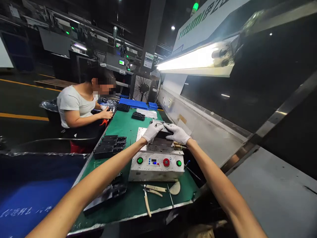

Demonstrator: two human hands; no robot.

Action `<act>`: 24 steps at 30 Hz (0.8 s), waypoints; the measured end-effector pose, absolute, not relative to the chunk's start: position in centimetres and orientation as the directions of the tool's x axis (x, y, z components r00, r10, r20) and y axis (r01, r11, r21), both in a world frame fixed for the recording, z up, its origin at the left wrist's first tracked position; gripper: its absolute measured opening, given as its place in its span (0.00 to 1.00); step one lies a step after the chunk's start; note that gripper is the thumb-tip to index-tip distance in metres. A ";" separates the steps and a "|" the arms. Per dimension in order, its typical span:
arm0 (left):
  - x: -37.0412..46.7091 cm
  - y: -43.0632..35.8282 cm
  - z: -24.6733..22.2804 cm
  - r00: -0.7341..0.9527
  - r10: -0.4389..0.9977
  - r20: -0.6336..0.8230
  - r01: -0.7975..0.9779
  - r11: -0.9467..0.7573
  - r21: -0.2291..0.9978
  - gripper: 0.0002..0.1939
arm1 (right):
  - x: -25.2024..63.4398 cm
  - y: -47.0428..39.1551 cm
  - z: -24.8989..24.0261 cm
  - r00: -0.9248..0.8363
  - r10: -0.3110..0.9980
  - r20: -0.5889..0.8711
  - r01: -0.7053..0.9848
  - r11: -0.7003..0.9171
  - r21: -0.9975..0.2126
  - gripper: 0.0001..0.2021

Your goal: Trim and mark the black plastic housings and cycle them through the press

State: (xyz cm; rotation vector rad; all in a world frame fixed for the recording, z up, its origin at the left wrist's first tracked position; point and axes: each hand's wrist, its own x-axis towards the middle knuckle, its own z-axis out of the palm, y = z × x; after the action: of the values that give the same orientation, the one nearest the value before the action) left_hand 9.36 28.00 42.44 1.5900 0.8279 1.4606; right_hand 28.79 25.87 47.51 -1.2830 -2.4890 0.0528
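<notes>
Both my hands wear white gloves and meet over a white bench machine (158,168) with two green buttons, a red button and a small display. My left hand (152,131) grips the left side of a black plastic part (165,133), fingers bent over its far edge. On the opposite side my right hand (178,133) is closed on the same part, fingers reaching across its top. The part sits at the machine's upper fixture; whether it rests there or is held just above, I cannot tell. Brass-coloured fittings (178,145) show below my right hand.
Pliers (147,201), a blade-like tool marked A30 (156,188) and a thin rod (170,196) lie in front on the green table (135,195). Black parts (110,147) stand at left. A co-worker (79,105) sits across the left edge. A lit lamp (193,61) hangs upper right.
</notes>
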 end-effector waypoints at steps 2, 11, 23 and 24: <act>9.6 28.2 42.0 0.084 0.878 0.470 -0.026 -0.470 0.882 0.08 | 29.2 26.2 46.7 -0.547 0.794 0.266 0.772 0.601 -0.207 0.42; 9.3 28.6 40.6 0.006 0.901 0.433 0.159 -0.428 0.890 0.05 | 28.6 27.2 44.9 -0.549 0.804 0.229 0.796 0.586 -0.152 0.40; 7.4 29.7 40.1 -0.077 0.906 0.417 0.342 -0.368 0.864 0.15 | 28.7 26.7 43.8 -0.558 0.809 0.184 0.803 0.582 -0.128 0.29; 7.2 30.9 40.8 -0.103 0.903 0.417 0.332 -0.364 0.870 0.16 | 28.8 27.5 45.0 -0.540 0.816 0.205 0.804 0.572 -0.161 0.25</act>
State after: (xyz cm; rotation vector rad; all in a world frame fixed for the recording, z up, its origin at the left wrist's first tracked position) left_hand 7.20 30.92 40.81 1.6714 1.3547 1.4860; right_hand 28.80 27.49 44.99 -1.3427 -2.5494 0.0681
